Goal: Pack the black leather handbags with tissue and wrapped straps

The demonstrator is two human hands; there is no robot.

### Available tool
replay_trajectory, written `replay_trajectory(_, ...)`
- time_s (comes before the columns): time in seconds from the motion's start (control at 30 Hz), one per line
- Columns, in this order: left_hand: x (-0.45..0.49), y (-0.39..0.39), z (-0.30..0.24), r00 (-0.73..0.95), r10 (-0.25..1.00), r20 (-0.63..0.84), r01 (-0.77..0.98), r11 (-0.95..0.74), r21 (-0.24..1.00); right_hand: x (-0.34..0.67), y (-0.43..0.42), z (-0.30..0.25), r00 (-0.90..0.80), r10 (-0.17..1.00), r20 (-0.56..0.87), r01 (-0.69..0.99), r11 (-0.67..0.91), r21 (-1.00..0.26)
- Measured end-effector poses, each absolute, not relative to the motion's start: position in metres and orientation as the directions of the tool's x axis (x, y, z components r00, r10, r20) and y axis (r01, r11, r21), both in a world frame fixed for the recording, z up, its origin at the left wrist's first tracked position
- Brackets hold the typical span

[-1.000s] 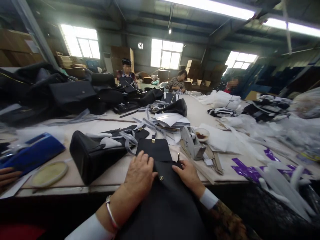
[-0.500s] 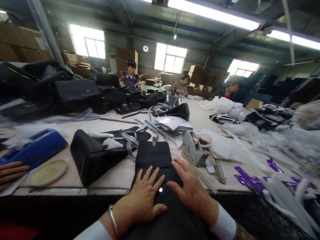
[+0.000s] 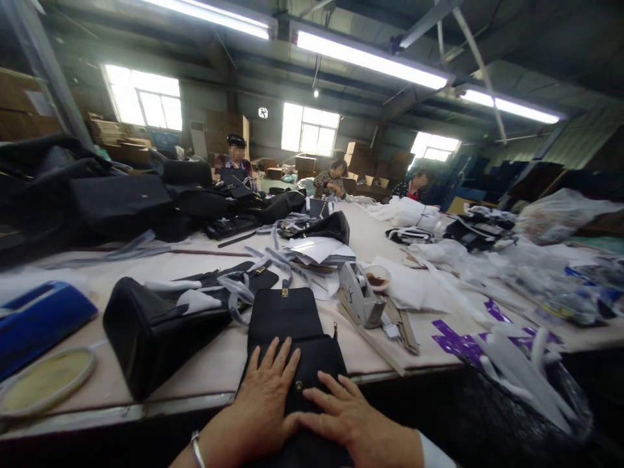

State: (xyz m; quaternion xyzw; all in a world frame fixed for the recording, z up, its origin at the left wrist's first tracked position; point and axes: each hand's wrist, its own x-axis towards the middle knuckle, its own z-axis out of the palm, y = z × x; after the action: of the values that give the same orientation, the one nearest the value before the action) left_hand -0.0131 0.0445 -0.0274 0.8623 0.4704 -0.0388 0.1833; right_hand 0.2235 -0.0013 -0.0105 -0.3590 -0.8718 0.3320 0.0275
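A flat black leather bag [image 3: 287,325] with an open flap and a small gold clasp lies over the table's near edge, right in front of me. My left hand [image 3: 266,396] rests flat on its left half, fingers spread, with a silver bangle on the wrist. My right hand [image 3: 348,416] lies flat across the bag's lower right part, fingers stretched toward the left hand. A round metal snap shows between the two hands. Neither hand grips anything.
Left of the flat bag stands a black handbag [image 3: 156,325] with white paper on it. A grey tape dispenser [image 3: 358,296] and small bowl [image 3: 377,277] sit to the right, purple strips [image 3: 468,338] beyond. A blue case [image 3: 39,318] lies far left. Three people work at the table's far end.
Both hands slid down the bag toward me and now lie flat and close together. The view shifted, so the table things sit lower and further left.
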Motion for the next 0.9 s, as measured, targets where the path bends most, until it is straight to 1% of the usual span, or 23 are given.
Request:
replay_trajectory(0.07,-0.011,0.044,-0.023,0.536,0.804,-0.259,0.840,-0.475,0.262,0.227,-0.001,-0.025,-0.735,0.658,-0.166,0.608,0.531,-0.590)
replay_trajectory(0.1,-0.010,0.043,-0.020,0.528,0.806,-0.269,0.845,-0.467,0.259,0.229,0.000,-0.030,-0.726,0.677,-0.118,0.598,0.537,-0.595)
replay_trajectory(0.17,-0.008,0.043,-0.012,0.509,0.808,-0.297,0.858,-0.447,0.254,0.233,0.003,-0.032,-0.685,0.727,0.047,0.556,0.562,-0.612)
replay_trajectory(0.23,-0.006,0.045,-0.003,0.488,0.810,-0.325,0.871,-0.430,0.237,0.234,0.007,-0.024,-0.565,0.793,0.227,0.540,0.563,-0.625)
replay_trajectory(0.3,-0.002,0.048,0.001,0.479,0.805,-0.350,0.878,-0.431,0.210,0.233,0.014,-0.013,-0.403,0.856,0.324,0.569,0.512,-0.644)
replay_trajectory(0.37,0.000,0.052,-0.001,0.473,0.797,-0.376,0.881,-0.442,0.172,0.228,0.022,-0.009,-0.311,0.887,0.341,0.610,0.462,-0.644)
replay_trajectory(0.43,0.001,0.058,-0.011,0.462,0.800,-0.383,0.884,-0.448,0.131,0.224,0.033,-0.013,-0.342,0.887,0.310,0.661,0.461,-0.591)
replay_trajectory(0.5,0.000,0.063,-0.025,0.456,0.813,-0.362,0.886,-0.454,0.097,0.221,0.041,-0.025,-0.447,0.871,0.205,0.703,0.484,-0.521)
replay_trajectory(0.57,-0.003,0.067,-0.039,0.461,0.830,-0.314,0.884,-0.462,0.078,0.221,0.047,-0.038,-0.520,0.851,0.073,0.720,0.483,-0.498)
replay_trajectory(0.6,-0.005,0.068,-0.045,0.473,0.833,-0.286,0.878,-0.472,0.076,0.221,0.048,-0.043,-0.529,0.848,0.025,0.726,0.468,-0.505)
replay_trajectory(0.67,-0.009,0.068,-0.055,0.504,0.833,-0.227,0.862,-0.501,0.075,0.224,0.049,-0.046,-0.511,0.860,-0.008,0.736,0.432,-0.521)
replay_trajectory(0.77,-0.015,0.068,-0.063,0.531,0.831,-0.167,0.847,-0.526,0.074,0.227,0.048,-0.042,-0.448,0.892,0.057,0.754,0.412,-0.511)
replay_trajectory(0.9,-0.018,0.070,-0.071,0.546,0.824,-0.151,0.838,-0.535,0.108,0.233,0.051,-0.044,-0.339,0.906,0.254,0.749,0.423,-0.510)
